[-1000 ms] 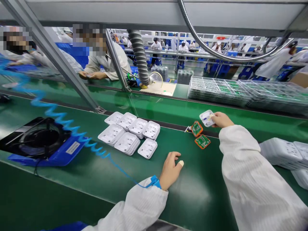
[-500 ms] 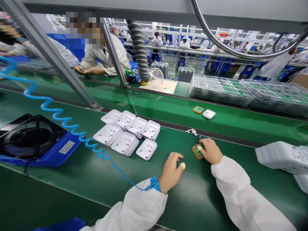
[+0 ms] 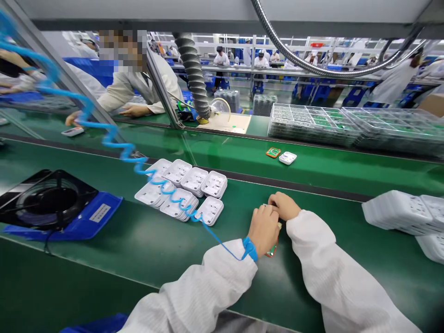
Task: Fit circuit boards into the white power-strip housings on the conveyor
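Observation:
My left hand (image 3: 264,229) is closed, its fingers curled down beside my right hand (image 3: 284,206). Under the left palm an orange-edged green circuit board (image 3: 272,251) peeks out, mostly covered. A pale cover sits on the left thumb. My right hand is also closed, its fingertips meeting the left ones; whatever they pinch is hidden. A blue wrist strap (image 3: 249,249) with a coiled blue cord circles my left wrist. Left of my hands lie stacks of white plastic covers (image 3: 176,203), with one smaller stack (image 3: 210,211) nearest.
On the green belt beyond lie another circuit board (image 3: 273,152) and a white case (image 3: 287,158). Clear trays (image 3: 312,122) are stacked behind. More white covers (image 3: 395,215) lean at the right. A black fan (image 3: 52,199) stands left. A co-worker's hand (image 3: 73,119) reaches over the belt.
My left hand has moved up and right to meet my right hand, over the circuit board. The board now sits lower and further left. Across the belt, a co-worker's hand has reached out to a white part.

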`<state>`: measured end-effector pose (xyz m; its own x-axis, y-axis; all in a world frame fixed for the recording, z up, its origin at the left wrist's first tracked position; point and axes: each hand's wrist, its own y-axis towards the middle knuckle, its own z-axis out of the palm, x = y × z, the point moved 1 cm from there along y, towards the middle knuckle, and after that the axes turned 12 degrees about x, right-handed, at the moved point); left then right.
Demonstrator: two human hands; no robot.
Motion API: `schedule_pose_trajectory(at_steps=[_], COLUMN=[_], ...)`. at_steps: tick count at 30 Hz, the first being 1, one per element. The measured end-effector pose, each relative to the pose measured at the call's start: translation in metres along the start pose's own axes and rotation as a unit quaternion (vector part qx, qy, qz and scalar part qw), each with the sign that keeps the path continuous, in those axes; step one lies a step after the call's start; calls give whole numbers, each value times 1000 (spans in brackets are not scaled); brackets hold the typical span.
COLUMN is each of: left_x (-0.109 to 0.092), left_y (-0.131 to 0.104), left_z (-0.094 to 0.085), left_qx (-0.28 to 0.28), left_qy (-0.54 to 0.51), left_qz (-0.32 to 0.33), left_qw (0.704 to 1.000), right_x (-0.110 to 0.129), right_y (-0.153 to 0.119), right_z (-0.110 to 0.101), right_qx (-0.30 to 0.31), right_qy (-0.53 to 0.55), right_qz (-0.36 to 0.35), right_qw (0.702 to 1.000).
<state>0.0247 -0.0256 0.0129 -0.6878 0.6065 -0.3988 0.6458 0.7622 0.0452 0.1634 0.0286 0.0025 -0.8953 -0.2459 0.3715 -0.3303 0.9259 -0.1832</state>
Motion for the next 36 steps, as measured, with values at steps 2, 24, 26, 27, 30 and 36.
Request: schedule_pose_trajectory(at_steps=[2,24,26,27,30,36], left_x=[-5,17,16,16,16,17], left_y=[6,-27,-27,-28,-28,-28], left_z=[6,1,1,1,0,1], left_qx=[-2,-17,-17,-18,-20,-20], left_qy=[22,-406,-400,-393,-372,-364], left_qz=[4,-80,-81,-79,-72,-65], left_qw=[1000,910,913,916,925,929], right_x=[-4,22,23,24,24,22], right_y=[5,-79,-78,-77,-78,-80], right_z=[-1,19,20,19,18,17], right_qx=[8,-72,-63,-62,-66,-61], right_qy=[21,52,43,41,38,11], right_qz=[0,-114,-118,-121,-128,-135], right_qw=[1000,989,990,990,989,989])
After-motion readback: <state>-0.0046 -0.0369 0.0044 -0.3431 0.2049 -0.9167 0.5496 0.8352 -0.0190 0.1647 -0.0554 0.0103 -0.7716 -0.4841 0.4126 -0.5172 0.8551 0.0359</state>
